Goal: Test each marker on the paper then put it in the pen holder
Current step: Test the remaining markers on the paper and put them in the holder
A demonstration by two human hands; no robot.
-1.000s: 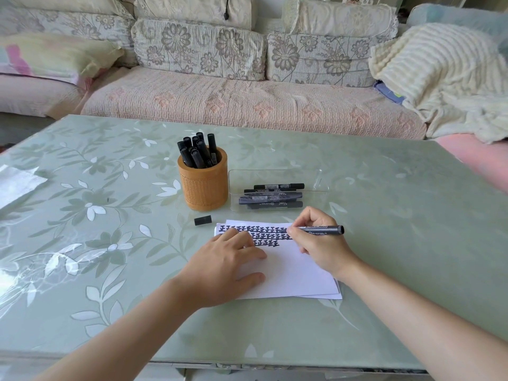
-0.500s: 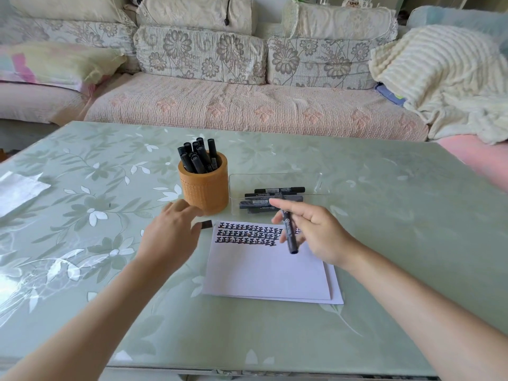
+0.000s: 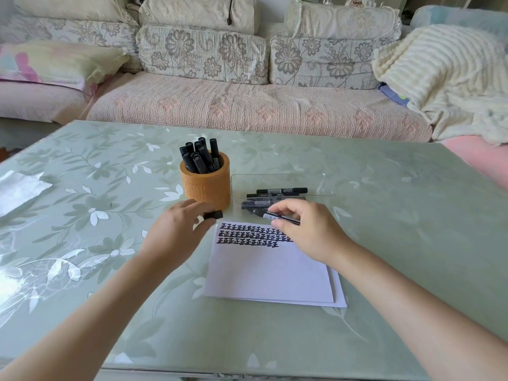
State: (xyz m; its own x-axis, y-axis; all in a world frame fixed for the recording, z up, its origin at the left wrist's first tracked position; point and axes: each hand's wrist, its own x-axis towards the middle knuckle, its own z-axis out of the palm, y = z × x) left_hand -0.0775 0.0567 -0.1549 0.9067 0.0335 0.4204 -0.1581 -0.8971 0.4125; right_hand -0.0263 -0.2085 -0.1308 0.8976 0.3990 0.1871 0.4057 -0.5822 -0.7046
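Observation:
White paper [image 3: 269, 273] lies in front of me with three rows of black marks along its top. My right hand [image 3: 305, 232] holds a black marker [image 3: 280, 218] above the paper's upper right corner. My left hand [image 3: 176, 232] pinches the marker's black cap [image 3: 213, 215] just left of the paper, in front of the orange pen holder [image 3: 206, 185]. The holder contains several black markers [image 3: 200, 156]. A few more black markers [image 3: 275, 198] lie in a clear tray [image 3: 316, 182] behind my right hand.
The green floral table [image 3: 384, 215] carries a white tissue [image 3: 19, 189] at its far left. A patterned sofa [image 3: 247, 105] runs along the back, with a cream blanket [image 3: 445, 78] at the right.
My right hand lifted the marker off the paper and turned it. My left hand left the paper, reached to the cap beside the holder and picked it up.

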